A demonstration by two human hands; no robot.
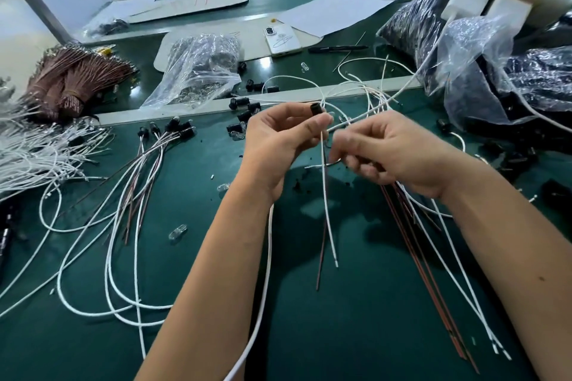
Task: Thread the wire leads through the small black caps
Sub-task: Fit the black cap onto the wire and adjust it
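Green tabletop (192, 257) in a workshop, strewn with wires. Left of frame: finished leads with caps fitted (167, 130). Centre: left hand (278, 139), fingers pinching a small black cap (316, 109), from which a white lead (326, 204) and a brown lead (322, 254) hang downward, long axis near vertical. Just right: right hand (387, 155), fingers curled around further wires; their exact hold is blurred. The left hand is nearer the cap. Upper right: bags of black caps (411, 25).
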